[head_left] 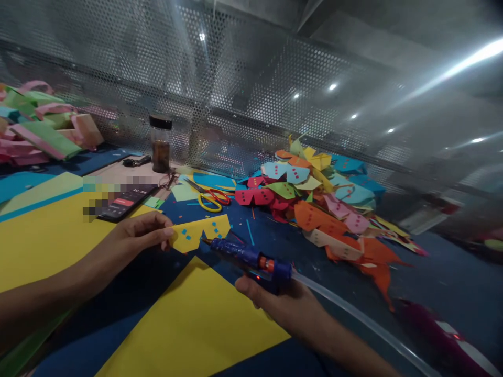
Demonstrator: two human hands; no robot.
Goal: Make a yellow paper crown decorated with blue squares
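Note:
Between the thumb and fingers of my left hand [147, 233] is the left end of a small yellow paper cutout [188, 234]. Blue dots mark it, and a notch cuts into its lower edge. My right hand [271, 298] grips a dark blue hot glue gun [239, 254] with a small red light. Its nozzle points left, close to the notch; whether it touches the paper I cannot tell. A long clear glue stick [353, 309] sticks out of the gun's back. Below both hands lies a large yellow paper sheet [196, 319].
Scissors [210, 199] with yellow and red handles lie beyond the cutout. A phone [128, 201] and a lidded jar [161, 146] stand left of them. Folded coloured paper pieces [322, 193] pile up at right, others [43, 125] at far left. A purple tool [444, 335] lies front right.

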